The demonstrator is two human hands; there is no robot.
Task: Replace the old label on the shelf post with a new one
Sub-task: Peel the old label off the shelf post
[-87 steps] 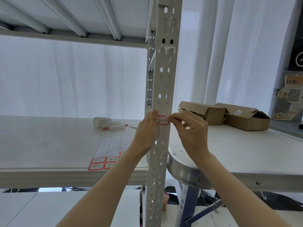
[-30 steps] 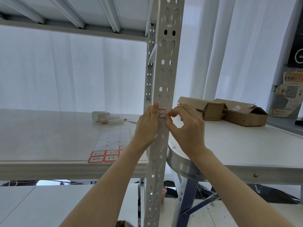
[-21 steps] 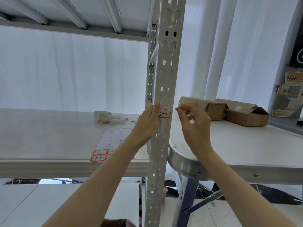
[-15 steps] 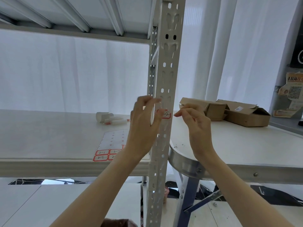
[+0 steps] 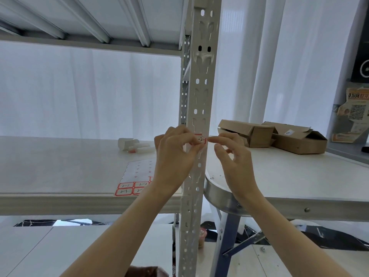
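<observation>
Label (image 5: pixel 201 139): red-edged, handwritten, stuck on front of shelf post (image 5: pixel 202 86), approx. level w/ both hands.
L hand (image 5: pixel 175 158): fingers curled; thumb & forefinger pinch the label's left edge.
R hand (image 5: pixel 234 158): thumb & forefinger tips meet at the label's right edge, can't tell if they grip it; other fingers loosely curled.
Label sheet (image 5: pixel 135 176): flat on shelf (image 5: pixel 60 166) nr front edge, partly behind L wrist; red-edged labels in its near rows.
Boxes (image 5: pixel 247 134): two, cardboard, on worktop (image 5: pixel 299 176) right of post.
</observation>
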